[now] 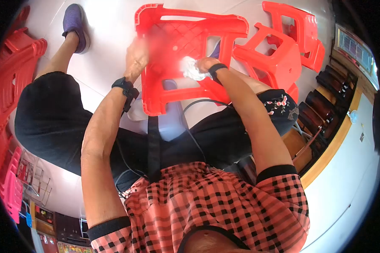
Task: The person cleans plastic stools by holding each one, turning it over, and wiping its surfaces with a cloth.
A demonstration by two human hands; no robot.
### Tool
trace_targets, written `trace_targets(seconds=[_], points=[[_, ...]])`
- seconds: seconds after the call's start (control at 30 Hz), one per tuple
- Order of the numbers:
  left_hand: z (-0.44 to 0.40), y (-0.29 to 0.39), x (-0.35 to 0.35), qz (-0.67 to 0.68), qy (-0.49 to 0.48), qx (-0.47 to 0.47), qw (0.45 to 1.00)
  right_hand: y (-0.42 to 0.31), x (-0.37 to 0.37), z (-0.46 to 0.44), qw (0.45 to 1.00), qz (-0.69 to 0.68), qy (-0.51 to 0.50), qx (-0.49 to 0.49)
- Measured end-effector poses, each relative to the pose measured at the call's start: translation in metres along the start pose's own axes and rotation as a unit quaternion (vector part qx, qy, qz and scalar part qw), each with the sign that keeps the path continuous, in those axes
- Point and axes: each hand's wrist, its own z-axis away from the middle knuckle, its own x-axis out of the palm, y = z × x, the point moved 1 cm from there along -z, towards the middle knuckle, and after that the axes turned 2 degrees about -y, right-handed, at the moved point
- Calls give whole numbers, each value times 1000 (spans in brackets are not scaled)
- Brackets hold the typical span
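Observation:
A red plastic stool (190, 38) lies tipped over in front of me, its hollow underside turned toward me. My left hand (137, 55) is closed around the stool's left edge. Inside the stool, my right hand (206, 65) is closed on a crumpled white cloth (193, 68), which rests against the inner face of a leg. Part of the stool's inside near my left hand is blurred. Each wrist wears a dark band.
More red stools (278, 55) lie on the tiled floor at the right. Stacked red stools (14, 71) stand at the left, with a pink stool (13, 185) below them. A light-coloured seat shows between my knees. Dark wooden furniture (325, 105) lines the right side. Thin cables hang across my lap.

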Motion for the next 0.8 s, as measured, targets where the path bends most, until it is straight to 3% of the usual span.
trace_targets(seconds=[0.2, 0.27, 0.33, 0.4, 0.5, 0.6, 0.8], points=[[6, 6, -4, -5, 12, 55, 998, -44, -35, 104, 997, 77, 3, -30], [1, -3, 0, -16, 28, 90, 995, -58, -56, 153, 998, 52, -21, -1], [-10, -19, 5, -14, 31, 107, 994, -60, -70, 186, 996, 6, -78, -47], [-22, -27, 7, -2, 20, 112, 994, -60, -71, 206, 995, 48, -85, -26], [-2, 39, -11, 98, -3, -24, 995, -52, -74, 230, 997, 50, -55, -16], [-9, 54, -24, 147, 37, 120, 981, -48, -86, 250, 999, 5, -38, 9], [8, 120, -66, 132, 65, 243, 959, -25, -66, 225, 993, -89, 68, -25]])
